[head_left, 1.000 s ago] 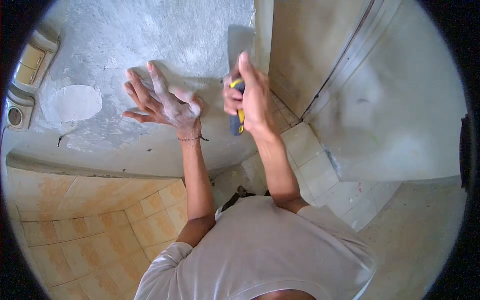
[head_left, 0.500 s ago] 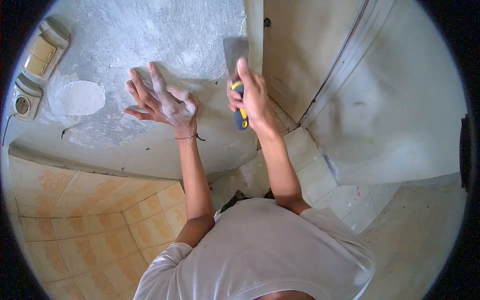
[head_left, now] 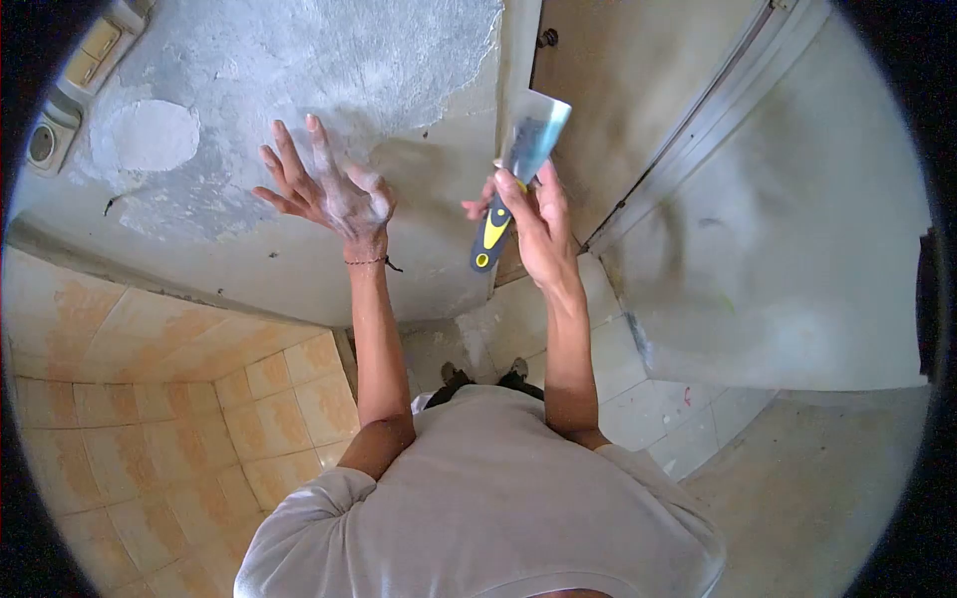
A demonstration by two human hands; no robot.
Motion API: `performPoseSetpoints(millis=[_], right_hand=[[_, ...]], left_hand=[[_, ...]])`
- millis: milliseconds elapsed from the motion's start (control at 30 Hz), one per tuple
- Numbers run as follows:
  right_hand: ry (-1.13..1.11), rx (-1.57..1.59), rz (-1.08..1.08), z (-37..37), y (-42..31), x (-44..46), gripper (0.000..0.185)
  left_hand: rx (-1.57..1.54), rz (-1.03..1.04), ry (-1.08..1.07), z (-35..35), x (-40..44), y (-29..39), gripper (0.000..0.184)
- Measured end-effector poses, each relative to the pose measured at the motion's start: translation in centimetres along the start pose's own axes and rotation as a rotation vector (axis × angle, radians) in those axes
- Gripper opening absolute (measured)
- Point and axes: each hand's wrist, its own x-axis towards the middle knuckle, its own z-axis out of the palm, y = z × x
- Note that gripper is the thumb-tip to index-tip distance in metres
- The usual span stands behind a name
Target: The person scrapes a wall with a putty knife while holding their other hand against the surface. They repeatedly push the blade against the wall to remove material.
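My right hand holds a putty knife, thumb over the neck, with some fingers stretched out. Its broad metal blade points up and tilts to the right; the black and yellow handle hangs below my palm. To the left, my left hand is spread and empty in front of the wall, dusted with whitish powder. Whether it touches the wall I cannot tell. The upper wall carries a rough grey-white coat with a ragged lower edge, and bare plaster shows beneath it.
Light switches and a socket sit on the wall at the far left. Below them is a ledge of orange-patterned tiles. A door stands beyond the wall's right edge, and pale floor tiles lie below.
My right hand has drawn the putty knife away from the wall's coated edge and turned it, so the blade now leans right. My left hand stays spread; the view has shifted slightly.
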Motion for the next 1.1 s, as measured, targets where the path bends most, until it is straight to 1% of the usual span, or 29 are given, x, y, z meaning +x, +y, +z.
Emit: performPoseSetpoints(millis=[33, 67, 100, 167, 200, 300, 367, 433, 500, 567, 600, 633, 667, 700, 733, 767, 833, 867, 900, 967, 1000, 1033, 1100], right_hand=[[-0.035, -0.012, 0.002, 0.5, -0.3, -0.2, 0.021], [-0.066, 0.074, 0.011, 0.9, -0.1, -0.4, 0.025], [-0.066, 0.076, 0.022, 0.9, -0.1, -0.7, 0.025], [-0.191, -0.080, 0.210, 0.6, -0.1, -1.2, 0.027], [-0.145, -0.095, 0.148, 1.2, 0.4, -1.6, 0.031], [-0.128, -0.093, 0.170, 0.9, 1.1, -1.6, 0.028], [-0.144, -0.124, 0.156, 0.7, 0.7, -1.6, 0.027], [-0.157, -0.112, 0.076, 0.4, 0.2, -1.6, 0.028], [-0.182, -0.157, 0.086, -0.6, -0.1, -2.1, 0.032], [-0.214, -0.445, 0.126, -1.6, 0.1, -2.6, 0.039], [-0.242, -0.476, 0.074, -1.4, -0.8, -2.8, 0.037], [-0.255, -0.477, 0.072, -1.1, -2.1, -2.6, 0.037], [-0.310, -0.623, -0.009, -0.6, -3.5, -2.4, 0.031], [-0.364, -0.768, -0.090, -0.4, -4.3, -2.3, 0.026], [-0.332, -0.907, -0.425, -0.2, -4.2, -1.3, 0.021], [-0.338, -0.906, -0.429, 0.3, -5.1, -0.9, 0.021], [-0.335, -1.264, -0.277, 1.4, -7.6, -0.2, 0.024], [-0.262, -1.345, -0.354, 1.5, -8.0, 0.4, 0.027], [-0.267, -1.347, -0.357, 1.3, -8.1, 1.1, 0.027], [-0.153, -1.210, -0.672, 0.3, -8.6, 3.3, 0.031], [-0.133, -1.200, -0.738, 0.1, -8.9, 4.4, 0.042], [-0.139, -1.202, -0.742, 0.3, -9.5, 4.7, 0.042], [-0.075, -1.128, -0.653, 1.0, -11.1, 5.3, 0.049]], left_hand=[[0.009, -0.004, -0.007, -0.2, -0.6, -0.1, 0.060], [0.016, -0.011, -0.016, -0.3, -1.2, -0.2, 0.060], [0.021, -0.018, -0.026, -0.5, -1.7, -0.1, 0.060], [0.025, -0.034, -0.037, -0.6, -2.5, 0.1, 0.060], [0.028, -0.042, -0.039, -0.6, -2.8, 0.3, 0.061], [0.044, -0.070, -0.036, -0.8, -3.5, 0.2, 0.061], [0.052, -0.088, -0.044, -1.1, -3.8, 0.0, 0.062], [0.058, -0.102, -0.054, -1.4, -4.1, -0.4, 0.062], [0.076, -0.126, -0.075, -1.6, -4.6, -1.1, 0.063], [0.097, -0.132, -0.075, -2.0, -4.9, -1.8, 0.064], [0.108, -0.136, -0.081, -2.3, -5.1, -2.1, 0.065], [0.117, -0.141, -0.075, -2.3, -5.3, -2.6, 0.065], [0.113, -0.147, -0.080, -2.4, -5.6, -3.1, 0.068], [0.108, -0.154, -0.087, -2.6, -5.6, -3.4, 0.076], [0.116, -0.158, -0.085, -2.8, -5.7, -3.5, 0.076], [0.113, -0.170, -0.087, -2.8, -5.7, -3.6, 0.075], [0.111, -0.183, -0.082, -2.7, -5.6, -3.6, 0.075], [0.110, -0.172, -0.064, -2.7, -5.4, -3.7, 0.073], [0.108, -0.161, -0.046, -2.8, -5.3, -3.8, 0.075], [0.105, -0.167, -0.037, -2.7, -5.2, -3.9, 0.076], [0.099, -0.167, -0.032, -2.7, -5.1, -4.0, 0.077], [0.101, -0.171, -0.028, -2.5, -5.0, -4.1, 0.077], [0.125, -0.187, -0.015, -1.9, -5.0, -3.9, 0.077]])
